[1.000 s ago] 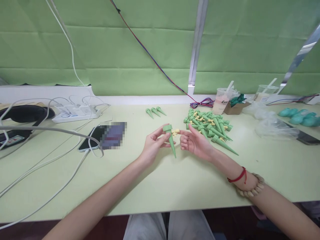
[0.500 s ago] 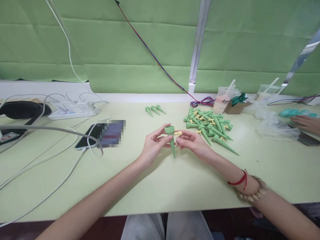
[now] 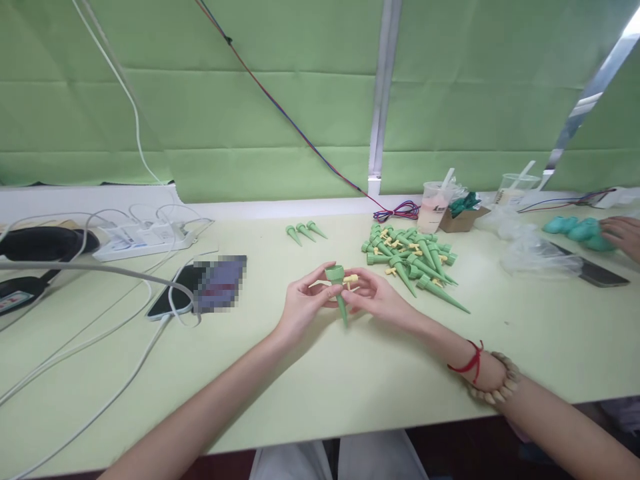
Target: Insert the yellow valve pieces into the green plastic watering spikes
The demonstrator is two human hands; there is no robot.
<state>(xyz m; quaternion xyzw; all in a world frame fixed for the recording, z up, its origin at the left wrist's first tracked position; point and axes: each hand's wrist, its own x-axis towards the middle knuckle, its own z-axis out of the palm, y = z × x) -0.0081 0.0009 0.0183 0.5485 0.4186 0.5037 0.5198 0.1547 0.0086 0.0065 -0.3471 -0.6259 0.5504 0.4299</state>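
Observation:
My left hand point(image 3: 303, 307) pinches a green cone-shaped spike point(image 3: 339, 293) near its wide top, tip pointing down toward the pale green table point(image 3: 350, 373). My right hand point(image 3: 380, 299) holds a small yellow valve piece point(image 3: 351, 279) against the side of that spike's top. A pile of several more green spikes and yellow pieces point(image 3: 410, 259) lies just beyond my right hand. Three green spikes point(image 3: 304, 231) lie in a row farther back, left of the pile.
A phone point(image 3: 187, 290) with white cables and a power strip point(image 3: 145, 235) sit at the left. Drink cups point(image 3: 434, 205), a small box and clear plastic bags point(image 3: 535, 252) stand at the back right. Another person's hand point(image 3: 623, 233) touches teal parts point(image 3: 575, 227) at far right.
My right hand has closed in on the spike with the yellow piece, and both hands now meet at its top. The other person's hand has come in at the far right.

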